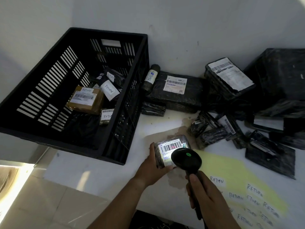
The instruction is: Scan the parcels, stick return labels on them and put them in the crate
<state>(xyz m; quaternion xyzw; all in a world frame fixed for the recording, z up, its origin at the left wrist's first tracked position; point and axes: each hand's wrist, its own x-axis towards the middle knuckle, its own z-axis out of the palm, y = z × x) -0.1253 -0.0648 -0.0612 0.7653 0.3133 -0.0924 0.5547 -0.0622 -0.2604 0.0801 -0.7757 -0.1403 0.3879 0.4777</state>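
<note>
Over the white table (102, 169), the left hand (152, 167) grips a black-wrapped parcel (171, 150) with a lit barcode label, while the right hand (204, 194) clasps the scanner (186, 160).

Left hand (152, 169) holds a small parcel (171, 149); right hand (206, 194) aims scanner (186, 160), seemingly just above its barcode.

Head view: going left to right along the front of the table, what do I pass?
Black crate → left hand → parcel it holds → scanner gripped by the right hand → yellow sheet of RETURN labels. The parcel pile behind overlaps these, so it is left out.
</note>
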